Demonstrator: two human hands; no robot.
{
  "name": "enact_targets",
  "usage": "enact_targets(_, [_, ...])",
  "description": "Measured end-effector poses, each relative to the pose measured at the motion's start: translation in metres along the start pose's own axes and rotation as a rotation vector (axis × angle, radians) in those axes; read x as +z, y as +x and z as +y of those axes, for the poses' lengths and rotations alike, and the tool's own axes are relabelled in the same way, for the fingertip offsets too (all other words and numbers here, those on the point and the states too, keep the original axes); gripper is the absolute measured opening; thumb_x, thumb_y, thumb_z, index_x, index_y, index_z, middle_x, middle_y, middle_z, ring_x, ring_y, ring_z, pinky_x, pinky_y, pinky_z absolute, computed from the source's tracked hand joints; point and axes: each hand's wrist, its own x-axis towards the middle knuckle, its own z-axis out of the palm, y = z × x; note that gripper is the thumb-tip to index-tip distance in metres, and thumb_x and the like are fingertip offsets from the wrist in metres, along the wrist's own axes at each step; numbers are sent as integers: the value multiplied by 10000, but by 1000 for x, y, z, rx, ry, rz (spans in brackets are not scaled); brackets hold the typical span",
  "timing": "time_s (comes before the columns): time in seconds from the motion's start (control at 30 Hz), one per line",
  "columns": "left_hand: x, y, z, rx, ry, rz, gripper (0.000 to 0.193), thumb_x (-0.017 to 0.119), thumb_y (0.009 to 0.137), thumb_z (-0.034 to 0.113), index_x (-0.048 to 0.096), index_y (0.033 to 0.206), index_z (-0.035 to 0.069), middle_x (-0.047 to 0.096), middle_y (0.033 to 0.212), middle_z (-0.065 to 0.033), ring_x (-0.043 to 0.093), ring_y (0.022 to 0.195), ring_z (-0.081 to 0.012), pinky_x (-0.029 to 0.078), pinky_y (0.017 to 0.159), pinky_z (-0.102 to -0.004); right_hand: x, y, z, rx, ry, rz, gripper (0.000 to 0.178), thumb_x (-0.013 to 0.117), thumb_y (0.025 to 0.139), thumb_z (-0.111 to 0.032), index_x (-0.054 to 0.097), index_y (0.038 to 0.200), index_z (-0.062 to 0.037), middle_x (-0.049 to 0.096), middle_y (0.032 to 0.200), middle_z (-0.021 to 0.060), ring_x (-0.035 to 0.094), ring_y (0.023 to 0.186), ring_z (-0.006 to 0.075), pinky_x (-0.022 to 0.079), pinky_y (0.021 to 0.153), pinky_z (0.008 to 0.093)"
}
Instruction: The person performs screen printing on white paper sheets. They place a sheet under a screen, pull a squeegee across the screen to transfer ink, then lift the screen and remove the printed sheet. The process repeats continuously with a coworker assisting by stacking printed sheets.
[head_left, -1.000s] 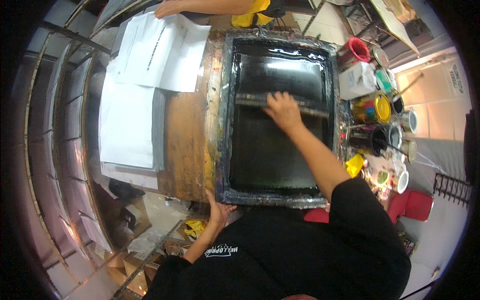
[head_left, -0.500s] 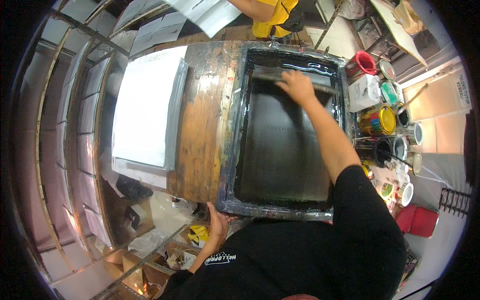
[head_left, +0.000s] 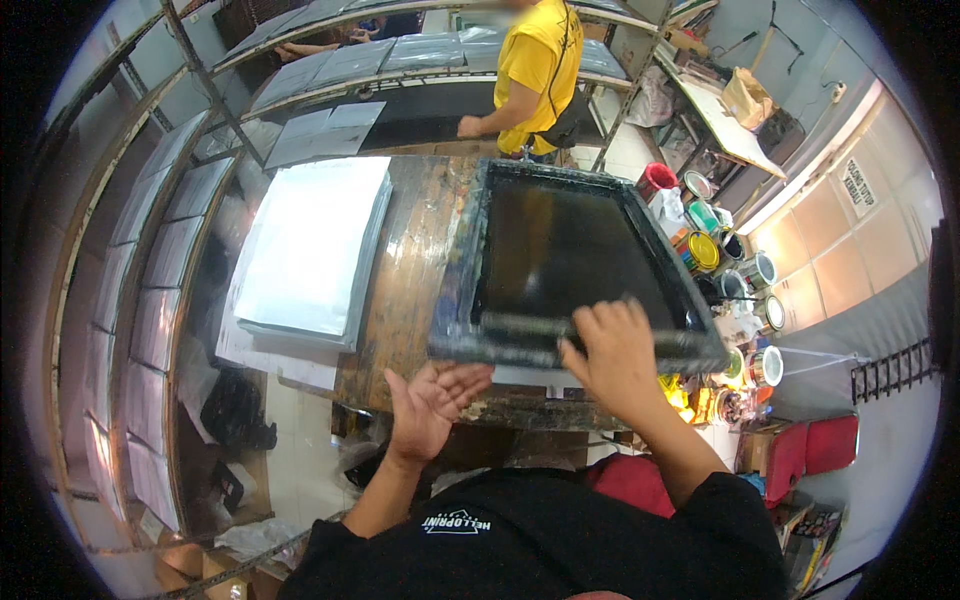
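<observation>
A dark screen-printing frame (head_left: pixel 461 265) lies over the wooden table (head_left: pixel 395 300); its near edge looks lifted, with a strip of white paper (head_left: pixel 540 377) showing beneath. My right hand (head_left: pixel 615 355) is closed over a squeegee (head_left: pixel 525 325), a dark bar lying across the near end of the mesh (head_left: pixel 575 250). Below the frame's near left corner, my left hand (head_left: pixel 437 408) is palm up with its fingers stretched out, close to the edge. Whether its fingertips touch the frame I cannot tell.
Left of the frame sits a stack of white sheets (head_left: pixel 315 250). Paint cans (head_left: pixel 700 250) crowd the right side. Drying racks (head_left: pixel 165 290) holding sheets stand at the left. A person in a yellow shirt (head_left: pixel 540 75) stands beyond the table, and red chairs (head_left: pixel 830 445) are at the right.
My right hand has drawn the squeegee from the far end to the near end. The frame's near edge has risen. My left hand has turned palm up. The person in yellow has moved.
</observation>
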Motion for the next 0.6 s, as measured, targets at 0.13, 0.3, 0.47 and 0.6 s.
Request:
enact_targets(0.13, [-8, 51, -18, 179, 724, -120, 879, 276, 1007, 724, 331, 1553, 37, 344, 1558, -327, 263, 1510, -417, 199, 1229, -562, -37, 58, 11, 58, -89, 272, 319, 673, 853, -341, 639, 977, -48, 589, 907, 127, 577, 961, 307, 371, 908, 501])
enact_targets(0.3, [-73, 32, -146, -125, 2049, 172, 986, 393, 927, 790, 228, 1630, 119, 164, 1646, -316, 57, 1563, -430, -8, 1168, -725, -70, 107, 34, 17, -61, 360, 328, 629, 885, -350, 660, 906, -24, 630, 823, 140, 622, 850, 329, 396, 854, 483])
enact_targets(0.47, [-93, 21, -179, -311, 2247, -68, 1162, 323, 860, 894, 201, 1620, 22, 103, 1667, -302, 15, 1568, -427, -110, 1137, -742, -102, 160, 61, 34, -53, 346, 334, 579, 921, -331, 622, 913, 0, 624, 857, 207, 597, 880, 403, 405, 834, 467])
enact_targets(0.6, [-68, 43, -160, -468, 2137, -104, 1235, 283, 850, 914, 160, 1597, -61, 145, 1684, -237, -21, 1575, -396, -163, 1131, -731, -118, 195, 78, 28, -7, 350, 360, 549, 933, -337, 615, 893, 15, 633, 838, 229, 597, 854, 425, 409, 799, 470])
